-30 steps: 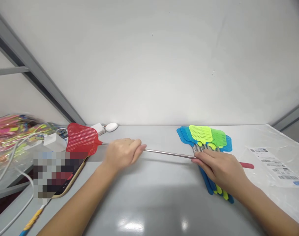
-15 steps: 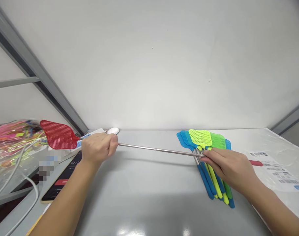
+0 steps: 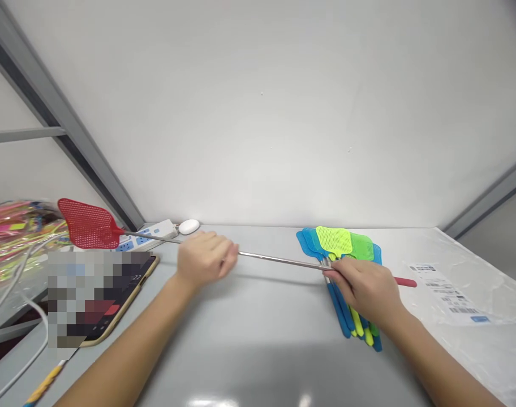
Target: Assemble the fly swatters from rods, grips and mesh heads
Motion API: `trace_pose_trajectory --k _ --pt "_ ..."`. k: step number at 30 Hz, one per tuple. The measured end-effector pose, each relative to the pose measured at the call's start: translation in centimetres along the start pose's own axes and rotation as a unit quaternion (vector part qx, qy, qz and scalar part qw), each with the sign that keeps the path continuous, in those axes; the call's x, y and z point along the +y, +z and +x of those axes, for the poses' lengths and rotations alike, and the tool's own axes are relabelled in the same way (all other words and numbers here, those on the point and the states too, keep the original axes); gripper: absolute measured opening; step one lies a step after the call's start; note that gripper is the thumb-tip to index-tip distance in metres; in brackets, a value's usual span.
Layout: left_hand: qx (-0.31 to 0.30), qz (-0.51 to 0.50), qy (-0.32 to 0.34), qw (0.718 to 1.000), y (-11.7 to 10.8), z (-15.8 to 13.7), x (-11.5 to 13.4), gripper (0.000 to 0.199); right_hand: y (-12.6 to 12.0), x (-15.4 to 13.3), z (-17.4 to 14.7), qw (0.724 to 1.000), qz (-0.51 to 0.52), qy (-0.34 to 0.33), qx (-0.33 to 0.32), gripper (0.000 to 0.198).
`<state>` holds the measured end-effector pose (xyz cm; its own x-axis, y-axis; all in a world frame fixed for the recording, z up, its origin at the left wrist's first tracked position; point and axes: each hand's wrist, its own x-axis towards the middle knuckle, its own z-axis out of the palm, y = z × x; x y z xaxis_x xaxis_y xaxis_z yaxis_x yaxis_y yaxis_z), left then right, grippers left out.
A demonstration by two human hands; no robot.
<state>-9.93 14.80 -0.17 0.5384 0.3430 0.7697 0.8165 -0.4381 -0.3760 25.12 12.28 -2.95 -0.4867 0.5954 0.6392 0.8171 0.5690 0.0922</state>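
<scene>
A red fly swatter (image 3: 92, 225) with a long, thin metal rod spans the view, its mesh head at the left and its red handle end at the right. My left hand (image 3: 207, 257) is closed around the rod, left of the middle. My right hand (image 3: 366, 288) grips it near the handle, most of which its fingers hide. Behind and beneath the right hand lies a fanned pile of fly swatters (image 3: 334, 240) in blue, yellow-green and green, with shorter rods. The right hand hides part of the pile.
At the left lie a phone (image 3: 124, 305), partly blurred out, a white power strip (image 3: 164, 229), a white mouse-like object (image 3: 189, 226) and a cable (image 3: 39, 308). Bagged colourful items (image 3: 20, 237) sit beyond. A labelled plastic package (image 3: 491, 288) lies at the right. A wall stands behind the grey table (image 3: 258, 350).
My left hand has slid along the rod to the right, away from the mesh head, leaving more rod showing on that side. The right hand keeps its grip. The view has shifted slightly.
</scene>
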Motion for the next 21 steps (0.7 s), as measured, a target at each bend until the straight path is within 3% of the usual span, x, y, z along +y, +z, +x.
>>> trace_pose_trajectory --k 5,11,16,21 --pt "-0.044 -0.04 0.007 0.998 0.6 3.9 6.4 0.038 0.1 -1.2 0.0 0.999 0.028 0.017 0.002 0.029" --pt "-0.135 -0.079 0.006 0.988 2.1 8.2 10.4 0.045 0.3 -0.9 0.1 0.997 0.045 0.066 0.015 0.034" --pt "-0.143 -0.12 0.044 0.981 2.8 8.8 11.8 0.045 0.3 -0.9 0.3 0.997 0.05 0.063 0.012 0.035" --pt "-0.138 -0.109 0.053 0.983 3.4 7.3 9.9 0.046 0.4 -0.6 0.5 0.999 0.002 0.027 -0.017 0.031"
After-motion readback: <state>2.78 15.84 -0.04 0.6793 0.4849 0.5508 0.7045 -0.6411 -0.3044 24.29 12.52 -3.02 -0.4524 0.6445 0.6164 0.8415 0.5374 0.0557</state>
